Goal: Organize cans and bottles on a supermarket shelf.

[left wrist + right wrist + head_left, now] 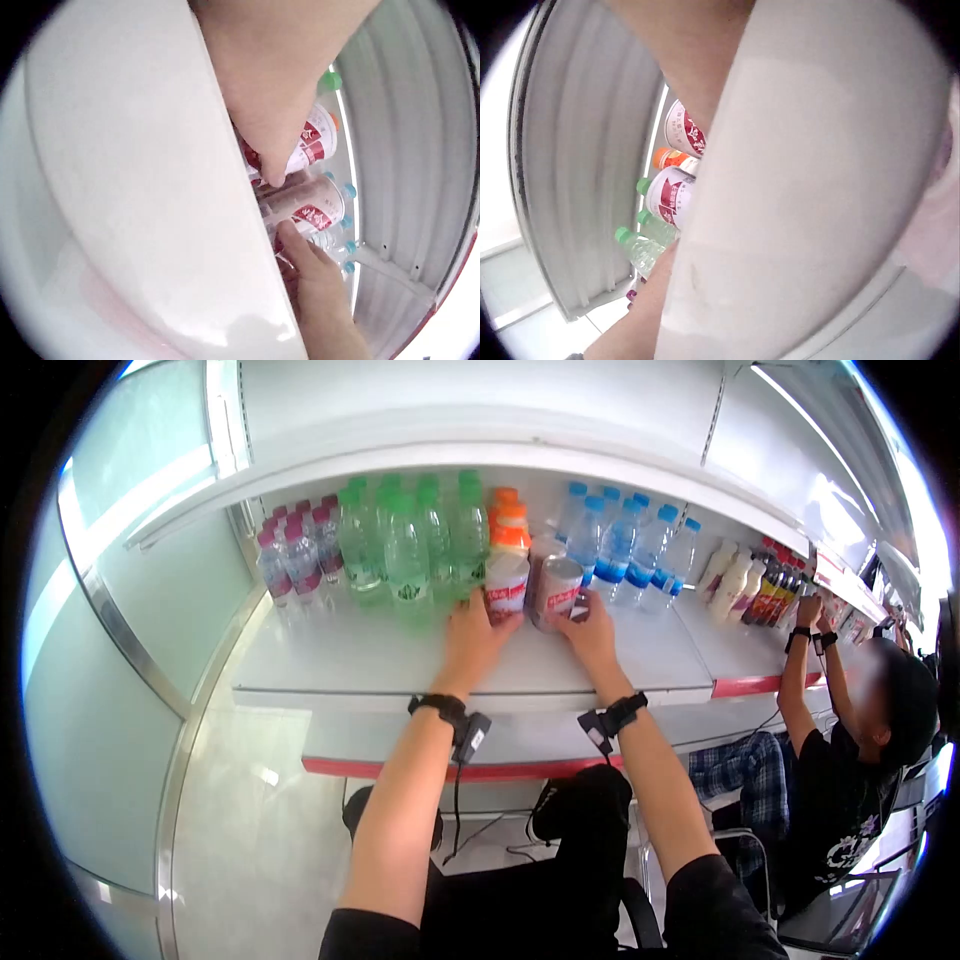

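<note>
Two cans with red and white labels stand side by side near the middle of the shelf, the left can [506, 586] in front of orange-capped bottles [510, 525], the right can [558, 592] beside it. My left hand [474, 642] curls its fingers and thumb round the lower left can. The right hand [592, 635] grips the lower part of the right can from its right side. Behind these stands another can [544, 550], partly hidden. In the left wrist view, thumbs lie on both cans; in the right wrist view, the shelf edge hides most of the fingers.
Green-capped bottles [408, 555] stand left of the cans, with small purple-capped bottles [300, 560] farther left. Blue-capped bottles [620, 540] are at the right. An upper shelf [520, 455] overhangs everything. Another person [850, 780] sits at the far right, reaching to the shelf.
</note>
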Available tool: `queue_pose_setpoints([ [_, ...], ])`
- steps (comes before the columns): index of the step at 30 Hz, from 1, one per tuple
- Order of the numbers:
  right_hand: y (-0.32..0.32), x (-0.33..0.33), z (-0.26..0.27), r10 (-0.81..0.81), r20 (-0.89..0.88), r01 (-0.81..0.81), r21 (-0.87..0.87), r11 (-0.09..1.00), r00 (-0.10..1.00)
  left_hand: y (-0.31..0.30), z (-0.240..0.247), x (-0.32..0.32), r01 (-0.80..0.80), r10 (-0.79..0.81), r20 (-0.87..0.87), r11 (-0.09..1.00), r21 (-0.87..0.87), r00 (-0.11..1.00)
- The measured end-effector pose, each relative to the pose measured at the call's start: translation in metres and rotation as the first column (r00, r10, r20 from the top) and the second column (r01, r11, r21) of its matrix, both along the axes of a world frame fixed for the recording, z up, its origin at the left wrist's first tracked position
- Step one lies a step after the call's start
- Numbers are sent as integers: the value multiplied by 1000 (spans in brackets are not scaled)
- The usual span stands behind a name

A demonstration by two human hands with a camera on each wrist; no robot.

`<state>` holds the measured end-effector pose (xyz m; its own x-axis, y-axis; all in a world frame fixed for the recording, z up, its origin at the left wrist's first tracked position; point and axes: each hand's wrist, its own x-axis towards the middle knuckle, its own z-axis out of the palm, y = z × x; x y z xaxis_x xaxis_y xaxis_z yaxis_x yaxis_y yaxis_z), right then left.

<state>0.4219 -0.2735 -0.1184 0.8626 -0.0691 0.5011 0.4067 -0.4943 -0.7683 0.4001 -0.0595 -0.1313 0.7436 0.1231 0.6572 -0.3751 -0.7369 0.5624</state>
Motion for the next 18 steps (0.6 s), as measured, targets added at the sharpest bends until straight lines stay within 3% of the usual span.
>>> queue_pose_setpoints([
  [3, 0, 0, 0, 3, 20, -3, -8, 1000, 1000, 6, 5, 13, 65, -65, 5, 997, 28, 998],
  [9, -5, 12, -5, 52, -56, -51, 26, 998, 997, 2, 21, -17, -144, 153, -53, 979, 147, 987],
  [12, -3, 12, -3, 11, 20, -10, -20, 1000, 1000, 14, 31, -31, -176, 181, -93, 982, 67, 979],
  [14, -2, 7, -7, -10, 22, 11, -38, 999, 1000, 32, 33, -36, -154, 181, -103, 962, 223, 978],
  [18, -2, 12, -2, -3, -4, 3, -88, 996, 1000, 38, 27, -41, -199, 205, 16, 929, 312, 979],
])
